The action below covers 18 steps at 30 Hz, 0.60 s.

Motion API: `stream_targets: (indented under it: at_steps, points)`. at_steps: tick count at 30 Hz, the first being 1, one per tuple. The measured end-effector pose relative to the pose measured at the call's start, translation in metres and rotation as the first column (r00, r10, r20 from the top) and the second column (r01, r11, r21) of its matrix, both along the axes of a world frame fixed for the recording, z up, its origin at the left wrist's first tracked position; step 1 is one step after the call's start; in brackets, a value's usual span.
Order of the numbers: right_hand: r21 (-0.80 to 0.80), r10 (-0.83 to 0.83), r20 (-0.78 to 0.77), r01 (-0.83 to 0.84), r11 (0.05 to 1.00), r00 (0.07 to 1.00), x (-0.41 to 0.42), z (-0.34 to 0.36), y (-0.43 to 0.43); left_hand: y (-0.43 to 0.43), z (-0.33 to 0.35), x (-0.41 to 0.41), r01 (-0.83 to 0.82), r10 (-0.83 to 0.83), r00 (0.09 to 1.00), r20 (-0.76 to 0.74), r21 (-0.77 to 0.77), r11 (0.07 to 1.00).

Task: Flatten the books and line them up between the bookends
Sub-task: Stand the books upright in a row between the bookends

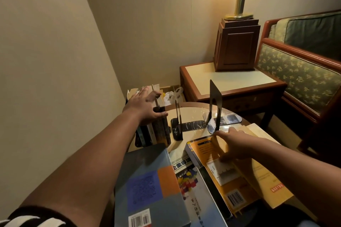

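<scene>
Several upright books (158, 127) stand in a row at the round table's far left. My left hand (145, 107) lies over their tops, fingers spread, thumb against the rightmost spine. Just right of them stands one black metal bookend (178, 120). A second, taller bookend (215, 105) stands further right. My right hand (230, 145) reaches over an orange book (221, 177) lying flat, its fingertips touching that bookend's lower edge; the hand is blurred. A large blue-grey book (147, 186) and a white book with a colourful cover (195, 186) lie flat in the foreground.
The round table (191, 111) has a shiny plastic cover. Behind it stands a wooden side table (228, 83) with a lamp base (237, 46). An upholstered armchair (302, 72) is at the right. A white plastic bag (172, 96) lies in the corner by the wall.
</scene>
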State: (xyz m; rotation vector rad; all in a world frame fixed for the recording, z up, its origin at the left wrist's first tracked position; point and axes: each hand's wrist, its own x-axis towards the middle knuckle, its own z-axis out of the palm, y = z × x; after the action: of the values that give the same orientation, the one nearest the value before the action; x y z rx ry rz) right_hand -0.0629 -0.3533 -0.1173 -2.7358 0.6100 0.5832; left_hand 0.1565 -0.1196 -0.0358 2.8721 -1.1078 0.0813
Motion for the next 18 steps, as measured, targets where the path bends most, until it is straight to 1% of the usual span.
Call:
stream_targets:
  at_steps: [3,6,10,13,18]
  points:
    - [0.017,0.029,-0.01,-0.029,0.999,1.0,0.0,0.003,0.006,0.0,0.001,-0.001,-0.005,0.005,1.0,0.001,-0.001,1.0]
    - [-0.003,0.133,-0.029,-0.133,0.991,0.991,-0.006,0.009,0.017,0.0,0.0,0.0,0.002,-0.002,1.0,0.001,-0.001,1.0]
    - [-0.001,0.257,0.021,-0.257,0.966,0.966,-0.019,0.012,0.028,0.0,-0.002,0.001,0.0,0.0,1.0,0.0,-0.004,1.0]
    - [0.046,0.264,0.071,-0.267,0.962,0.962,-0.022,0.017,0.03,0.0,-0.002,0.002,-0.002,0.002,1.0,0.004,-0.006,1.0]
    - [0.152,0.219,0.204,-0.252,0.956,0.954,-0.02,0.043,0.029,0.0,-0.002,0.003,0.003,-0.003,1.0,0.007,-0.004,1.0]
